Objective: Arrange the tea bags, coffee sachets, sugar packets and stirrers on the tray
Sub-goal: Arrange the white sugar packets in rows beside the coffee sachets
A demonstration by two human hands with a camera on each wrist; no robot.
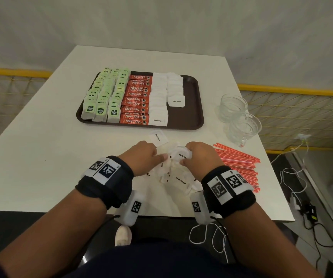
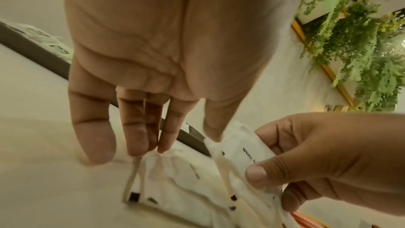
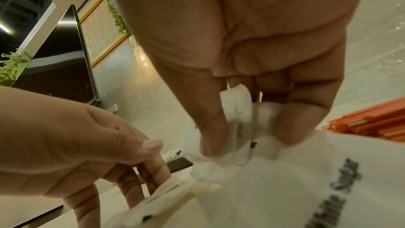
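Down near the table's front edge, the right hand [image 1: 197,155] is pinching a sugar packet [image 1: 181,154] above the loose sugar pile [image 1: 173,177]. The left hand [image 1: 141,159] is touching that pile with straight, relaxed fingers, gripping nothing.

We read "NESCAFE CLASSIC" on the red coffee sachets [image 1: 136,99] stacked mid-tray, and "White Sugar" on the white sugar packets [image 1: 158,117] beside them and on the loose packets [image 1: 178,178] near us. The green tea bags [image 1: 101,111] carry a dark badge whose lettering we cannot resolve.
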